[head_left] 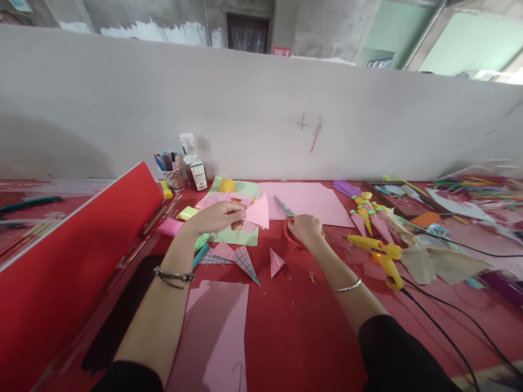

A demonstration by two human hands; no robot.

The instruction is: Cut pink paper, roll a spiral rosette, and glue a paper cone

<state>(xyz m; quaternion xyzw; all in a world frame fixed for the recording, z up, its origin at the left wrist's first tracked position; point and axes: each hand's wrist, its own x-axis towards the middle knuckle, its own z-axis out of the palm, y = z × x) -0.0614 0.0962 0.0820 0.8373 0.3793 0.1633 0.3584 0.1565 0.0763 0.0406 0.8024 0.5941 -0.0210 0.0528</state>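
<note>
Between the closed fingers of my left hand [227, 215] is a pink paper piece [260, 210], fan-shaped and raised above the table. My right hand [305, 228] is wrapped round the orange-red handles of a pair of scissors [283, 207], whose blades point up and to the left, apart from the paper. Below and between the hands lies a small folded pink paper cone [277, 263]. Blue-checked paper cones [246, 263] rest nearer my left wrist. Behind the hands are a large pink sheet [314, 198] and a light green sheet [245, 237].
A yellow glue gun [379, 250] lies right of my right forearm, its cord trailing to the front. Finished paper cones with flower tops [370, 215] are behind it. A red board [81, 261] stands at left. A pen cup [174, 173] and bottles [192, 160] stand by the white partition [245, 109].
</note>
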